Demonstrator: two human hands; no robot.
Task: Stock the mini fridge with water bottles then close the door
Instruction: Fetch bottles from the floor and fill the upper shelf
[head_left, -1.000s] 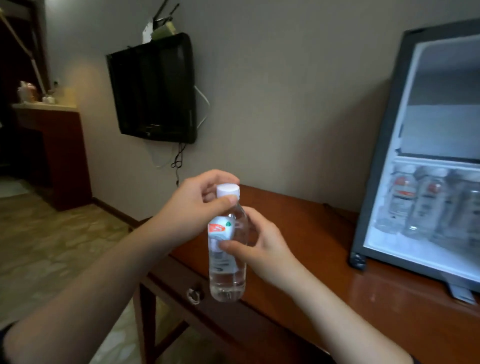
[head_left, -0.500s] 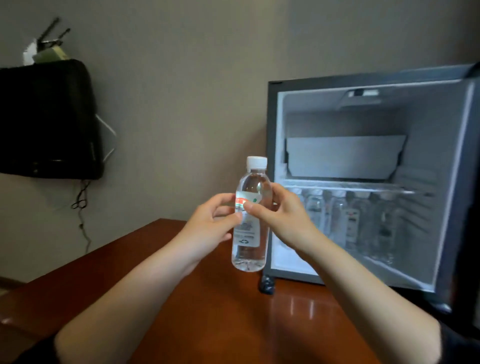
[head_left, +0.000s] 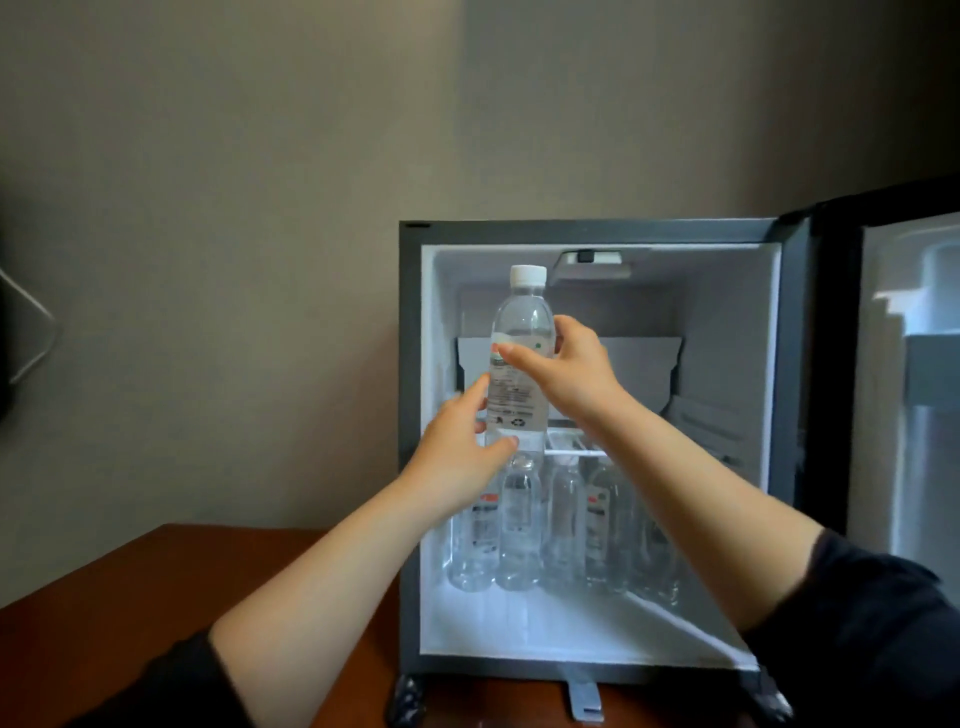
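The mini fridge (head_left: 592, 231) stands on the table (head_left: 156, 597) toward its right end, back against the wall (head_left: 260, 208), its door (head_left: 904, 364) swung open to the right. A row of bottles (head_left: 566, 525) stands on the fridge floor under a wire shelf (head_left: 571, 449). In front of the upper compartment, a water bottle (head_left: 519, 374) is upright between two hands: the left hand (head_left: 460, 457) at its lower part, the right hand (head_left: 571, 371) higher, on its right side.

Clear plastic water bottle w/ white cap (head_left: 521, 364), upright, in front of open black mini fridge (head_left: 592, 231); more clear bottles (head_left: 563, 525) stand inside.
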